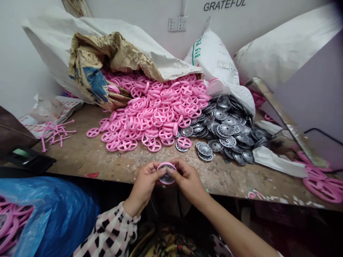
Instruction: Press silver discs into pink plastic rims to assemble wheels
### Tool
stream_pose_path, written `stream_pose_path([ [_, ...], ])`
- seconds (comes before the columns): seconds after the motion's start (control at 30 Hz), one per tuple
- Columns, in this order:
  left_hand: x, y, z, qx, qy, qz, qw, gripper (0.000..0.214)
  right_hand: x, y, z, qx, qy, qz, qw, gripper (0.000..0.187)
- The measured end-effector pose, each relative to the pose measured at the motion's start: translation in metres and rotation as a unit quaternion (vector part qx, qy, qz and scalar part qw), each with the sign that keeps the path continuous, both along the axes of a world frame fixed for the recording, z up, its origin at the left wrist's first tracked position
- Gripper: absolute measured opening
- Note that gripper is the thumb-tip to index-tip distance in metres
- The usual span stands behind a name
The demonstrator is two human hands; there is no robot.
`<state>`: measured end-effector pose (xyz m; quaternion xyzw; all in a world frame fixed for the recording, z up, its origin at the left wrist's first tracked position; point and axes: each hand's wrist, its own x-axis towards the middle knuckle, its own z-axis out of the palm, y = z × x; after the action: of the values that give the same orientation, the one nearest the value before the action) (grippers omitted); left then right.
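Between my two hands, at the front edge of the table, is a small pink wheel (166,180) with a grey disc set in its ring. My left hand (147,178) grips its left side, thumb pressed on the disc. From the right, my right hand (187,177) pinches it the same way, and the two thumbs nearly meet. Beyond the hands lies a heap of pink spoked wheels (160,117), spilling from a torn sack. To its right sits a pile of grey wheel discs (226,129). One pink wheel (184,142) rests on a grey disc nearby.
Pink rods (55,134) lie at the table's left, near a black device (29,159). A blue plastic bag (61,214) holding pink parts stands lower left. White sacks (214,59) lean on the wall. Larger pink wheels (321,187) and a metal-edged panel (289,121) are at right.
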<state>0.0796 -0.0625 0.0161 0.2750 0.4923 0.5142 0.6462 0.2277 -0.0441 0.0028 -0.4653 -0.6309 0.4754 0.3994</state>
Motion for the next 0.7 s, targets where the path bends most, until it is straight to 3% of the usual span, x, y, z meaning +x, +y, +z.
stream_pose_path([
  [0.1,-0.019,0.008,-0.005,0.010,0.107,-0.059,0.992,0.027,0.008,-0.009,-0.003,0.020,-0.112,0.083,0.990,0.016],
  [0.17,-0.032,0.017,-0.010,0.068,0.241,-0.048,0.967,0.019,0.011,-0.023,-0.002,0.065,-0.219,0.155,0.961,0.019],
  [0.23,-0.041,0.027,-0.015,0.160,0.403,-0.034,0.900,0.015,0.011,-0.037,-0.001,0.112,-0.318,0.194,0.921,0.021],
  [0.33,-0.043,0.044,-0.022,0.244,0.594,-0.061,0.764,0.026,0.012,-0.039,0.003,0.160,-0.385,0.181,0.891,0.021],
  [0.47,-0.035,0.066,-0.028,0.230,0.737,-0.103,0.628,0.027,0.024,0.011,0.007,0.209,-0.407,0.059,0.887,0.028],
  [0.53,-0.032,0.073,-0.029,0.222,0.774,-0.115,0.582,0.026,0.033,0.044,0.006,0.231,-0.460,-0.011,0.857,0.031],
  [0.6,-0.032,0.074,-0.030,0.233,0.783,-0.115,0.565,0.026,0.039,0.069,0.001,0.227,-0.513,-0.048,0.827,0.034],
  [0.63,-0.033,0.073,-0.029,0.246,0.775,-0.110,0.572,0.024,0.040,0.077,-0.003,0.222,-0.534,-0.052,0.814,0.035],
  [0.7,-0.037,0.067,-0.029,0.278,0.729,-0.091,0.619,0.020,0.038,0.080,-0.011,0.221,-0.557,-0.047,0.799,0.036],
])
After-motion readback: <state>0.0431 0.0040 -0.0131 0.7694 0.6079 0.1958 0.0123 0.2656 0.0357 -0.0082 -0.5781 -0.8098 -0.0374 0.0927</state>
